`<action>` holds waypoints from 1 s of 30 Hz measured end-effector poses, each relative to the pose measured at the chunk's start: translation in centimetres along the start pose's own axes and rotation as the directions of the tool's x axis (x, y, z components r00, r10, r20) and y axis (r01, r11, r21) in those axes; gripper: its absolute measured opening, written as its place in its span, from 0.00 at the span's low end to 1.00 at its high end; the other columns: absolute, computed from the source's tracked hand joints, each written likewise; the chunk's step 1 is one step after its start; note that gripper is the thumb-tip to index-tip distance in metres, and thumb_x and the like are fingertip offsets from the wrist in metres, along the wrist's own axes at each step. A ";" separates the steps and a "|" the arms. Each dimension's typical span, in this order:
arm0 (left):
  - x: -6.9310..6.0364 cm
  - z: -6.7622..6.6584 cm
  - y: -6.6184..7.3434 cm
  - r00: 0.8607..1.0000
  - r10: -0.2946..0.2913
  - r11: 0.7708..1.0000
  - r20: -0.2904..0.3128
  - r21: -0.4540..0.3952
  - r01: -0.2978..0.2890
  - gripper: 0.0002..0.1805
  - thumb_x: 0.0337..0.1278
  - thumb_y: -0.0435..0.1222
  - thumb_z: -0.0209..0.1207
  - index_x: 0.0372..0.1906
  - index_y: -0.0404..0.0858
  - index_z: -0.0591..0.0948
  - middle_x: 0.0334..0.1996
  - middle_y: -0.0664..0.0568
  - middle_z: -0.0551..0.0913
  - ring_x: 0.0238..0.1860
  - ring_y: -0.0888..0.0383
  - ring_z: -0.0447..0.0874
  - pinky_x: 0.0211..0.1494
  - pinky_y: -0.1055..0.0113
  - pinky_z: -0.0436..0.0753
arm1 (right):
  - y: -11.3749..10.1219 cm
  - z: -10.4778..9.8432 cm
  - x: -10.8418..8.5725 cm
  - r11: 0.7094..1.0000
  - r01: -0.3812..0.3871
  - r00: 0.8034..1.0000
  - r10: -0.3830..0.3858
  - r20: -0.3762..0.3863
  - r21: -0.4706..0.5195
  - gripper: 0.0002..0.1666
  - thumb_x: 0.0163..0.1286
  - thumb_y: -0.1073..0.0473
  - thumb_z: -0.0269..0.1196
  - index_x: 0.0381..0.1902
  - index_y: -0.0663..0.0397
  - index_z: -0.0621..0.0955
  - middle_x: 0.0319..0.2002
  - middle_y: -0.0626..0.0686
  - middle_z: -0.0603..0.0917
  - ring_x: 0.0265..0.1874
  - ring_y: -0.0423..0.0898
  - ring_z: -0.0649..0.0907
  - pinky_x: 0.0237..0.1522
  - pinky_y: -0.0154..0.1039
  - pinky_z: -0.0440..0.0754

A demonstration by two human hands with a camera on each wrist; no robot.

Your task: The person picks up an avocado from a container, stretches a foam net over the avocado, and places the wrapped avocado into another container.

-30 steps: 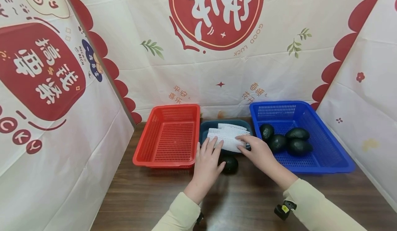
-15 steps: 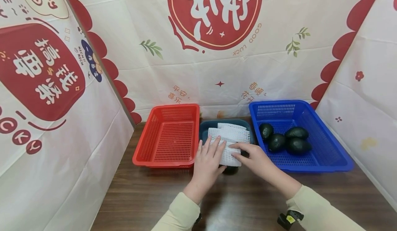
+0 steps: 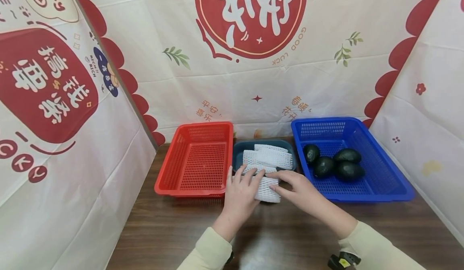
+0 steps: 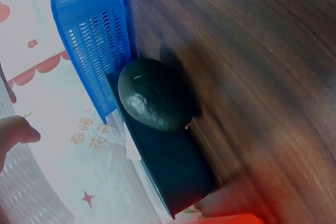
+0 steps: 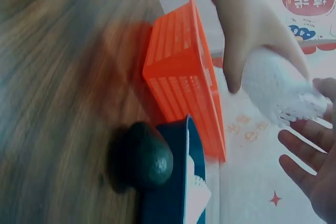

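Head view: the left hand (image 3: 237, 199) grips and the right hand (image 3: 301, 187) pinches a white foam net (image 3: 267, 195) above a wooden table (image 3: 152, 229), printed cloth (image 3: 224, 77) behind; the blue basket (image 3: 384, 196) holds four avocados (image 3: 348, 172), the dark tray (image 3: 239, 145) more nets (image 3: 273, 156).

Left wrist: a lone avocado (image 4: 152, 95) lies on the wood beside the tray.

Right wrist: the left hand curls round the net.

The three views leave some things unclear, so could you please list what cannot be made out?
Head: the loose avocado is nearly all hidden by the held net sleeve.
Head: the number of sleeves in the tray is unclear, because they overlap.
Left wrist: the blue basket is cut off by the top edge, and its contents do not show.
Right wrist: the right hand is cut off by the right edge.
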State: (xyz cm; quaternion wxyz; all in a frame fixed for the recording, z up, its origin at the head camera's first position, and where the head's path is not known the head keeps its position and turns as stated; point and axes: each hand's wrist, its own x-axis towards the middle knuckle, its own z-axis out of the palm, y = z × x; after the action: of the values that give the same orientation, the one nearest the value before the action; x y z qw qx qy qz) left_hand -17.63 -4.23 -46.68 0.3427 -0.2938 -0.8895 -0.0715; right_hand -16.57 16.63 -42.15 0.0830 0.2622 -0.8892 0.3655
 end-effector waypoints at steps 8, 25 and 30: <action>-0.5 -1.5 -1.4 0.998 -0.054 0.998 -0.036 -0.026 0.053 0.33 0.40 0.43 0.75 0.58 0.46 0.78 0.49 0.50 0.83 0.57 0.46 0.75 0.63 0.38 0.66 | 1.6 -0.2 -0.7 0.997 0.052 0.997 -0.055 -0.058 -0.051 0.15 0.71 0.51 0.61 0.53 0.43 0.83 0.50 0.41 0.82 0.53 0.43 0.78 0.53 0.51 0.76; -1.5 -3.0 -2.8 0.995 -0.081 0.994 0.054 -0.064 0.084 0.30 0.46 0.46 0.73 0.57 0.45 0.79 0.44 0.52 0.85 0.43 0.53 0.82 0.53 0.55 0.79 | 7.7 6.1 -1.5 0.946 -0.323 0.942 0.324 0.085 -0.022 0.30 0.70 0.46 0.62 0.61 0.60 0.75 0.57 0.57 0.77 0.58 0.56 0.75 0.59 0.57 0.71; -1.6 -3.3 -2.9 0.991 -0.101 0.992 0.083 -0.069 0.107 0.31 0.44 0.44 0.74 0.57 0.45 0.79 0.43 0.51 0.86 0.43 0.52 0.82 0.50 0.55 0.80 | 8.4 7.6 -0.7 0.917 -0.398 0.913 0.397 0.096 -0.010 0.36 0.68 0.45 0.64 0.64 0.65 0.71 0.59 0.63 0.75 0.58 0.59 0.75 0.58 0.57 0.71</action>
State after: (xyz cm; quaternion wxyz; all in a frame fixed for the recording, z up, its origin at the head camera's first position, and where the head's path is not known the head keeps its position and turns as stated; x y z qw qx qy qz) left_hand -16.55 -8.44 -45.02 0.2918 -0.2619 -0.9133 -0.1102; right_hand -20.13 16.69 -52.93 -0.0373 0.0935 -0.9251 0.3661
